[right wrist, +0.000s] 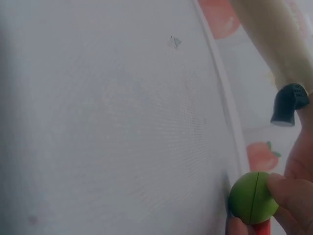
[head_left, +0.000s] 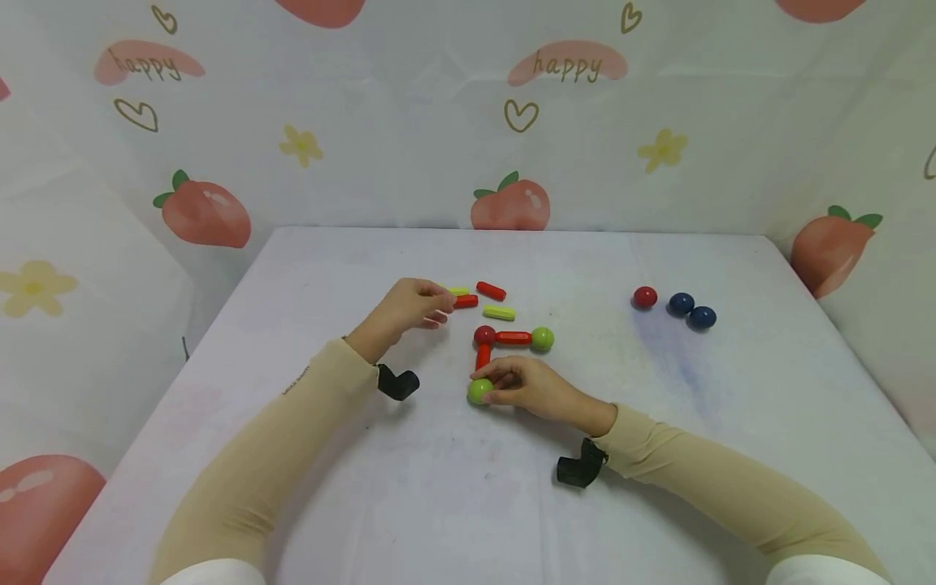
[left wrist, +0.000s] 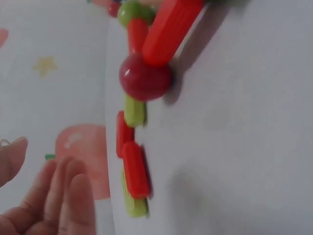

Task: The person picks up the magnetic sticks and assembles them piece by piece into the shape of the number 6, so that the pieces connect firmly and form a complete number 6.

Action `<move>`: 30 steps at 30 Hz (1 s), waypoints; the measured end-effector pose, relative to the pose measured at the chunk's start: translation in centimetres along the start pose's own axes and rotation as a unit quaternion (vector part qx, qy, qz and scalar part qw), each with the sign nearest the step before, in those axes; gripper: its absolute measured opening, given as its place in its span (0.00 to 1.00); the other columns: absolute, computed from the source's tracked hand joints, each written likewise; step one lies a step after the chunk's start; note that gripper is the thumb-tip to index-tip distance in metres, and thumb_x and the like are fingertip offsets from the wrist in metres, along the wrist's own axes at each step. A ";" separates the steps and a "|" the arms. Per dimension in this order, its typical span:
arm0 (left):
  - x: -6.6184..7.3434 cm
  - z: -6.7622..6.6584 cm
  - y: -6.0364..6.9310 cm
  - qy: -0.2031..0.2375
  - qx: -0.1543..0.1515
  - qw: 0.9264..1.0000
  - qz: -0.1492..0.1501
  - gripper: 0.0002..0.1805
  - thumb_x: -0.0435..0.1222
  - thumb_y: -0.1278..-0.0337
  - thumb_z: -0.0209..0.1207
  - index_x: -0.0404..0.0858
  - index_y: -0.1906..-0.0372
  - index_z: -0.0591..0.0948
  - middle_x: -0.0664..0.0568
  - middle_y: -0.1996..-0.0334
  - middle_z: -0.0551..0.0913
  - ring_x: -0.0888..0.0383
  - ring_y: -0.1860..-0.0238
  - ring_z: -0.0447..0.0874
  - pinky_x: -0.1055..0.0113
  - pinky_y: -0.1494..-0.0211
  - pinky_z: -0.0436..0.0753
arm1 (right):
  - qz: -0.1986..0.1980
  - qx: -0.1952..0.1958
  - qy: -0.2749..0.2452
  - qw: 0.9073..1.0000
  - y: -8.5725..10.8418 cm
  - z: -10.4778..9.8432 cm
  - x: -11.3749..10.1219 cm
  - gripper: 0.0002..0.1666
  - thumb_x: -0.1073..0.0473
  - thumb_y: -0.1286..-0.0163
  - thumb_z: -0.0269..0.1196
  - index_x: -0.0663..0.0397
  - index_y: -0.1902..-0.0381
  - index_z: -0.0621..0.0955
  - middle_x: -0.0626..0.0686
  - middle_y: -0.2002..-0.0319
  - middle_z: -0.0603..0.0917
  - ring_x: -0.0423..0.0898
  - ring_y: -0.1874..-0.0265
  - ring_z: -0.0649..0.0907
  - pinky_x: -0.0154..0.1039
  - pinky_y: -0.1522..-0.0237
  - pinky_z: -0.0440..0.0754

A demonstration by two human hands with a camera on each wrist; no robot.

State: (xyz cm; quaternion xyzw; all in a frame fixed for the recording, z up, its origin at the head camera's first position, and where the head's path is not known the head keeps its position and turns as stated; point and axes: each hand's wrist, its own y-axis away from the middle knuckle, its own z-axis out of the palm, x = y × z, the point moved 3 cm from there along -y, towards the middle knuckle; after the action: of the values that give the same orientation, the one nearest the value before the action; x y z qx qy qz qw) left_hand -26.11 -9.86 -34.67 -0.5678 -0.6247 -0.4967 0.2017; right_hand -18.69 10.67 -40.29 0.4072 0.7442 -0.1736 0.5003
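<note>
My right hand [head_left: 530, 388] pinches a green ball [head_left: 479, 392] between thumb and fingers; the right wrist view shows a thin groove on this ball [right wrist: 253, 197]. A short red stick [head_left: 483, 356] joins it to a dark red ball [head_left: 484, 335]. From that ball another red stick [head_left: 514, 338] runs right to a second green ball [head_left: 543, 339], forming a corner shape on the table. My left hand [head_left: 415, 309] hovers beside a loose red stick [head_left: 465, 301]. In the left wrist view its fingers [left wrist: 78, 196] are apart from the sticks and hold nothing.
Near the left hand lie another red stick [head_left: 491, 290] and two yellow-green sticks, one in front [head_left: 499, 313] and one behind [head_left: 459, 290]. A red ball [head_left: 645, 297] and two dark blue balls [head_left: 682, 305] rest at the right on the white tabletop [head_left: 439, 504].
</note>
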 end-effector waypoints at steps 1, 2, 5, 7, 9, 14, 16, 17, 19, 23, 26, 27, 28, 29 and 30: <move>0.2 -0.3 -0.1 0.003 0.011 1.000 0.015 0.19 0.42 0.26 0.58 0.35 0.39 0.79 0.39 0.41 0.83 0.47 0.44 0.84 0.57 0.36 0.83 | 0.001 0.000 -0.002 1.000 0.0 0.0 0.0 0.21 0.60 0.32 0.69 0.56 0.41 0.83 0.57 0.49 0.87 0.41 0.58 0.84 0.33 0.53 0.81; 0.3 -0.6 -0.2 -0.002 0.021 0.999 0.028 0.19 0.42 0.26 0.58 0.35 0.39 0.79 0.40 0.42 0.83 0.46 0.43 0.84 0.57 0.36 0.83 | 0.001 0.000 -0.002 1.000 0.0 0.0 0.0 0.21 0.60 0.32 0.69 0.56 0.41 0.84 0.57 0.49 0.87 0.41 0.58 0.84 0.33 0.53 0.81; 0.5 -1.0 -0.7 -0.036 0.047 0.997 0.055 0.18 0.42 0.26 0.58 0.37 0.40 0.80 0.42 0.43 0.83 0.46 0.44 0.83 0.57 0.37 0.83 | 0.002 0.000 -0.003 1.000 0.1 0.0 0.0 0.21 0.60 0.32 0.69 0.56 0.41 0.84 0.57 0.49 0.87 0.41 0.58 0.84 0.32 0.53 0.81; 0.4 -1.0 -1.2 -0.065 0.059 0.994 0.061 0.18 0.42 0.27 0.59 0.38 0.40 0.81 0.43 0.44 0.83 0.46 0.45 0.83 0.57 0.38 0.84 | 0.002 0.001 -0.002 1.000 0.1 0.0 -0.1 0.21 0.60 0.32 0.69 0.56 0.41 0.84 0.57 0.49 0.87 0.41 0.58 0.84 0.32 0.53 0.81; 0.3 -0.9 -1.7 -0.091 0.065 0.992 0.064 0.17 0.41 0.28 0.60 0.39 0.40 0.81 0.44 0.44 0.83 0.46 0.46 0.83 0.57 0.39 0.84 | 0.001 0.002 -0.001 1.000 0.1 0.0 -0.1 0.21 0.60 0.32 0.69 0.56 0.41 0.84 0.57 0.49 0.88 0.41 0.59 0.84 0.32 0.53 0.81; -0.2 -0.1 -3.2 -0.134 0.071 0.986 0.073 0.16 0.38 0.30 0.61 0.39 0.42 0.83 0.45 0.45 0.84 0.49 0.46 0.81 0.58 0.43 0.83 | -0.001 0.001 -0.002 1.000 0.1 0.0 -0.1 0.21 0.60 0.32 0.69 0.56 0.42 0.84 0.57 0.49 0.88 0.41 0.59 0.84 0.30 0.54 0.80; -0.4 0.3 -3.7 -0.147 0.070 0.984 0.072 0.15 0.37 0.31 0.62 0.40 0.43 0.83 0.45 0.45 0.84 0.50 0.47 0.80 0.59 0.44 0.82 | -0.002 0.001 -0.002 1.000 0.1 0.0 -0.1 0.21 0.60 0.32 0.69 0.57 0.42 0.84 0.57 0.49 0.88 0.41 0.59 0.84 0.30 0.54 0.80; -0.4 0.5 -3.9 -0.150 0.068 0.984 0.071 0.15 0.37 0.31 0.63 0.40 0.43 0.83 0.45 0.45 0.84 0.49 0.47 0.80 0.59 0.45 0.82 | -0.004 0.001 -0.002 1.000 0.1 0.0 -0.1 0.21 0.60 0.32 0.69 0.57 0.42 0.84 0.57 0.49 0.88 0.41 0.59 0.84 0.30 0.55 0.80; -0.5 0.9 -4.2 -0.153 0.065 0.984 0.067 0.15 0.38 0.32 0.64 0.40 0.43 0.83 0.45 0.45 0.84 0.50 0.46 0.79 0.60 0.45 0.82 | -0.006 0.002 -0.001 1.000 0.1 -0.1 -0.1 0.21 0.60 0.32 0.69 0.57 0.42 0.84 0.57 0.49 0.88 0.41 0.59 0.85 0.30 0.55 0.80; -0.5 1.3 -4.5 -0.156 0.064 0.983 0.067 0.15 0.37 0.33 0.65 0.39 0.44 0.84 0.45 0.45 0.85 0.49 0.46 0.79 0.59 0.45 0.82 | -0.011 0.003 -0.001 1.000 0.0 0.0 0.0 0.21 0.60 0.32 0.70 0.57 0.42 0.84 0.57 0.49 0.88 0.41 0.59 0.85 0.30 0.55 0.80; -0.5 1.4 -4.6 -0.161 0.064 0.982 0.070 0.15 0.36 0.34 0.65 0.39 0.45 0.84 0.44 0.45 0.86 0.49 0.46 0.80 0.58 0.43 0.82 | -0.015 0.002 -0.002 1.000 0.0 0.0 0.0 0.21 0.60 0.32 0.70 0.57 0.42 0.84 0.56 0.50 0.88 0.40 0.59 0.85 0.29 0.55 0.80; -0.5 1.4 -4.7 -0.162 0.063 0.982 0.069 0.15 0.36 0.34 0.65 0.38 0.45 0.84 0.44 0.45 0.86 0.49 0.47 0.80 0.58 0.43 0.82 | -0.016 0.001 -0.002 1.000 0.0 0.0 0.0 0.21 0.60 0.32 0.70 0.57 0.42 0.84 0.56 0.50 0.88 0.40 0.59 0.84 0.29 0.55 0.80; -0.5 1.5 -4.7 -0.162 0.062 0.983 0.068 0.15 0.36 0.34 0.65 0.38 0.45 0.84 0.44 0.46 0.86 0.50 0.47 0.80 0.59 0.43 0.82 | -0.016 0.001 -0.002 1.000 0.0 0.0 0.0 0.21 0.60 0.32 0.70 0.57 0.42 0.84 0.57 0.50 0.88 0.40 0.59 0.84 0.29 0.55 0.80; -0.5 1.5 -4.8 -0.161 0.060 0.983 0.066 0.15 0.36 0.34 0.65 0.38 0.45 0.84 0.44 0.46 0.86 0.50 0.48 0.80 0.59 0.44 0.82 | -0.016 0.001 -0.001 1.000 0.0 0.0 0.0 0.21 0.60 0.32 0.70 0.57 0.42 0.84 0.56 0.50 0.88 0.40 0.59 0.84 0.29 0.55 0.80; -0.6 1.5 -4.8 -0.161 0.057 0.983 0.062 0.15 0.36 0.34 0.65 0.38 0.45 0.84 0.45 0.46 0.86 0.50 0.49 0.80 0.60 0.44 0.82 | -0.015 0.002 -0.001 1.000 0.1 -0.1 0.0 0.21 0.60 0.32 0.70 0.57 0.42 0.84 0.56 0.50 0.88 0.40 0.59 0.84 0.29 0.55 0.80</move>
State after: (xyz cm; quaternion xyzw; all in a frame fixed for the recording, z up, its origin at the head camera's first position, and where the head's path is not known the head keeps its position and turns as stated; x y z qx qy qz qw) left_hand -29.88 -8.18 -37.67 -0.6653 -0.6399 -0.3494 0.1606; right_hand -18.67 10.77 -40.26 0.3964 0.7497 -0.1828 0.4975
